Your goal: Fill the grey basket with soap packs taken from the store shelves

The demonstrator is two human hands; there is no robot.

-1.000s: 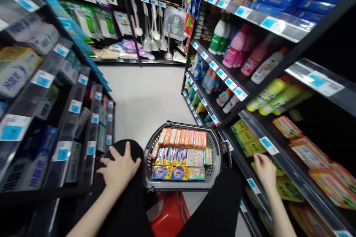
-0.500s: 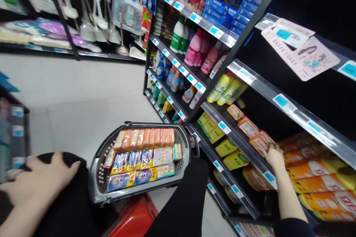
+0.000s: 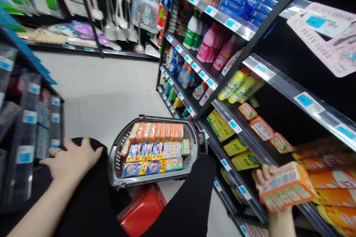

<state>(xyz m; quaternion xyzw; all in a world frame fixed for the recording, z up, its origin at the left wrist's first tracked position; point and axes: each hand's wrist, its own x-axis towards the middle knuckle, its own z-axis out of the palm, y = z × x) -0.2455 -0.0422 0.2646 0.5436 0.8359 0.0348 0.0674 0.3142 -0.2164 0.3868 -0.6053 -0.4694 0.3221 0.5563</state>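
Observation:
My right hand (image 3: 266,176) is closed around an orange wrapped soap pack (image 3: 287,186), lifted in front of the shelf at the right. The pack hides part of the palm and wrist. Behind it, several more orange soap packs (image 3: 261,128) lie along the shelf. My left hand (image 3: 73,159) rests on my black-clad knee with its fingers spread, holding nothing. Between my legs stands a grey shopping basket (image 3: 155,182), its rows of orange, blue-yellow and pale soap packs (image 3: 154,152) facing up.
Yellow AXE bottles (image 3: 245,160) stand below the soap shelf, and orange pouches (image 3: 333,185) fill the far right. A pink shelf card (image 3: 319,40) juts out above. Another shelf rack (image 3: 25,137) borders the left. Something red (image 3: 143,211) sits beneath the basket.
My right hand has taken an orange soap pack off the shelf and drawn it back toward me. My left hand stays on the knee. The view has shifted left.

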